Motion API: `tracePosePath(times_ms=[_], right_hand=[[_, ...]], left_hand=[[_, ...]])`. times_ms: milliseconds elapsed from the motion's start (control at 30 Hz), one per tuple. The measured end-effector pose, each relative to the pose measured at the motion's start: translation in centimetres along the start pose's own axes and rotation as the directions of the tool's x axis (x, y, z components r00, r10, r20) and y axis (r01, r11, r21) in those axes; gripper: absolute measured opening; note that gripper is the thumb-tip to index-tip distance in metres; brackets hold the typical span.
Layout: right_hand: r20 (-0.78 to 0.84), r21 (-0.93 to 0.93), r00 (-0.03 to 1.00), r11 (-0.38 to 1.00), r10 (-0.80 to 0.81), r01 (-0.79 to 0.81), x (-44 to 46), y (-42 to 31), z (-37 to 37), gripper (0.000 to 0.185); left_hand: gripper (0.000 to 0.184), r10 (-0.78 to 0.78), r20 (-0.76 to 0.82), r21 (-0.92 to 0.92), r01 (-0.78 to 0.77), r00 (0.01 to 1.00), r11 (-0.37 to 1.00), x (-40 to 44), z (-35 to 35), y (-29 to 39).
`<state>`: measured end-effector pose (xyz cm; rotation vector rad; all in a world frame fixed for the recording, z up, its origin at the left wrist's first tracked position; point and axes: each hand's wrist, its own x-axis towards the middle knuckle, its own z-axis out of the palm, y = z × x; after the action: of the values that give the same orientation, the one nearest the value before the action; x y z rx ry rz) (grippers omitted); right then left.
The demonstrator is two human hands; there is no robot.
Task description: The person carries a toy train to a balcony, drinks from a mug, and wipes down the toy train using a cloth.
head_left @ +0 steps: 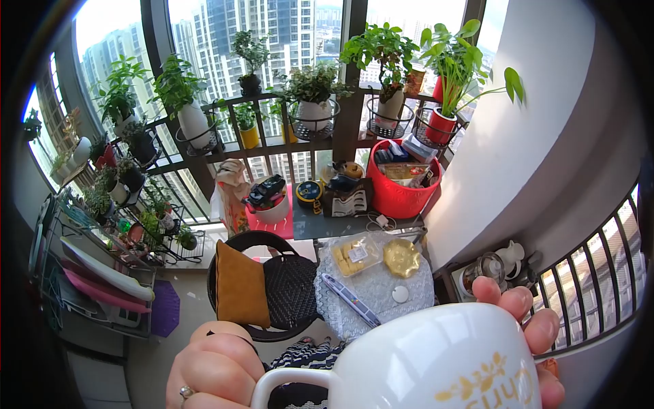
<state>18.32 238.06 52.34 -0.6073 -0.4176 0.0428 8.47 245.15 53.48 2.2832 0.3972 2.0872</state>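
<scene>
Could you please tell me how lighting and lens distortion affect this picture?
Head view: fisheye distortion, with dark rounded corners and the left window post leaning; head view: bright daylight from outside, the sky nearly washed out; head view: soft pale reflections on the glossy white cup, which the bottom edge cuts off.
</scene>
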Motion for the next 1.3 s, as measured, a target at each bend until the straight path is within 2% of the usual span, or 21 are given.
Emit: tracePosePath(times_ms=[200, 400, 833, 1300], right_hand=[[0.337, -0.114, 0.940, 0.989, -0.054, 0.098, 3.1, -1.6, -1.7, 0.021], [0.491, -0.136, 0.868, 0.979, -0.069, 0.155, 4.7, -2.1, -2.4, 0.021], [0.592, -0.121, 0.803, 0.978, -0.064, 0.168, 5.6, -2.5, -2.8, 0.023], [0.623, -0.100, 0.780, 0.983, -0.058, 0.153, 5.8, -2.9, -3.1, 0.024]], left_hand=[[0.020, -0.010, 0.012, 0.154, 0.008, 1.000, 0.988, -0.2, -0.1, 0.4], [0.020, -0.025, 0.028, 0.295, 0.016, 0.999, 0.955, -0.2, -0.2, 0.7], [0.019, -0.076, 0.068, 0.589, 0.022, 0.995, 0.808, -0.1, -0.2, 1.4], [0.019, -0.161, 0.122, 0.858, -0.022, 0.979, 0.513, -0.2, -0.6, 2.3]])
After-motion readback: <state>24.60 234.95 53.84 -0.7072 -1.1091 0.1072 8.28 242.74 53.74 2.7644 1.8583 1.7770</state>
